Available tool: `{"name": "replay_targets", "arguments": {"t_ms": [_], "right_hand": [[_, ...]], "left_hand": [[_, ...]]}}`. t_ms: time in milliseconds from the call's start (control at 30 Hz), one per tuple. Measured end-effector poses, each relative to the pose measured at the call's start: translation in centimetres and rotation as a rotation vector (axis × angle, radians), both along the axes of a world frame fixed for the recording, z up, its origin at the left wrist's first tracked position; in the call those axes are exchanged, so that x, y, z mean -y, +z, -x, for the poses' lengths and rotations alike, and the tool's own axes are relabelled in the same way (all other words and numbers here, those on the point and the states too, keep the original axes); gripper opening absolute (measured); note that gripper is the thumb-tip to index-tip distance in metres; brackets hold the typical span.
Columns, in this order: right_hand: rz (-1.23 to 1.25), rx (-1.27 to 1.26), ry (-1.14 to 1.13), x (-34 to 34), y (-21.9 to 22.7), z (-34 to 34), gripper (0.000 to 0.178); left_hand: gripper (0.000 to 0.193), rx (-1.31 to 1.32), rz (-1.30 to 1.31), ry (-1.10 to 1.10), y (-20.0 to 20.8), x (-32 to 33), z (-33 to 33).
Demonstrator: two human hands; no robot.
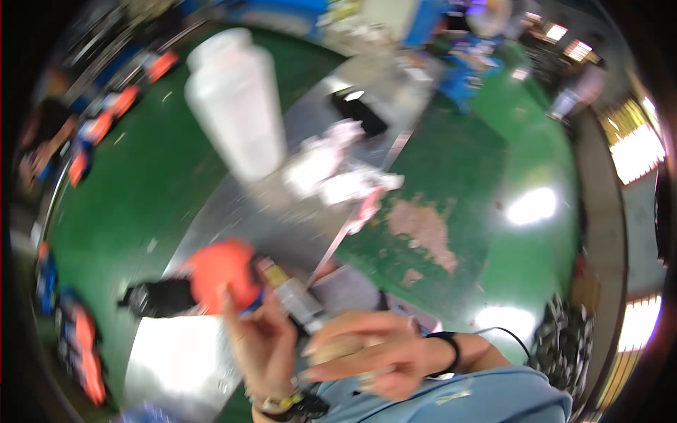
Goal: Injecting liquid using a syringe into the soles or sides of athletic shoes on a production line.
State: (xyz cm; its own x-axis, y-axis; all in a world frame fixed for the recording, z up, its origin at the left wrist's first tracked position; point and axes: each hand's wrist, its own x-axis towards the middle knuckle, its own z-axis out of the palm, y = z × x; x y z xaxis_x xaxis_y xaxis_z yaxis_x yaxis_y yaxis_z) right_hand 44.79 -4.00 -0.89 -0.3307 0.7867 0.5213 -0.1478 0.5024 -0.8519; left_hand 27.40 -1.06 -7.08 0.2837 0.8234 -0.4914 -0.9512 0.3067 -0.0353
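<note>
Motion smears much of the picture. My left hand holds a rounded orange-and-black piece from below, its fingers against the orange side. A black end sticks out of it to the left; I cannot tell its exact kind. Beside it, a narrow grey bar with a yellowish end slants down toward my right hand. That hand's fingers are curled together close to the bar's lower end. What they hold, if anything, is too blurred to name. Both hands are just in front of my blue clothing.
Beyond my hands a long metal table carries a tall white container, crumpled white-and-pink wrapping and a black flat item. Orange-and-blue pieces line the left side. The floor is green. Someone is far right.
</note>
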Motion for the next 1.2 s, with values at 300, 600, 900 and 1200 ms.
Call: {"name": "replay_targets", "arguments": {"t_ms": [300, 600, 900, 1200], "right_hand": [[0.045, -0.020, 0.119, -0.6, -0.9, 0.1, 0.053], [0.175, -0.025, 0.098, -0.1, 0.4, 1.3, 0.052], [0.104, 0.005, 0.055, -0.3, -0.3, 1.8, 0.054], [0.008, 0.000, 0.096, -0.9, -1.5, 1.3, 0.057]], "left_hand": [[0.025, -0.222, 0.063, 0.148, 3.0, 0.2, -1.2], [0.028, -0.145, -0.070, 0.153, 2.3, 0.4, -1.2], [0.037, -0.204, -0.014, 0.172, 3.8, -0.9, -1.3], [0.046, -0.209, -0.056, 0.172, 4.4, -1.2, -0.9]]}}
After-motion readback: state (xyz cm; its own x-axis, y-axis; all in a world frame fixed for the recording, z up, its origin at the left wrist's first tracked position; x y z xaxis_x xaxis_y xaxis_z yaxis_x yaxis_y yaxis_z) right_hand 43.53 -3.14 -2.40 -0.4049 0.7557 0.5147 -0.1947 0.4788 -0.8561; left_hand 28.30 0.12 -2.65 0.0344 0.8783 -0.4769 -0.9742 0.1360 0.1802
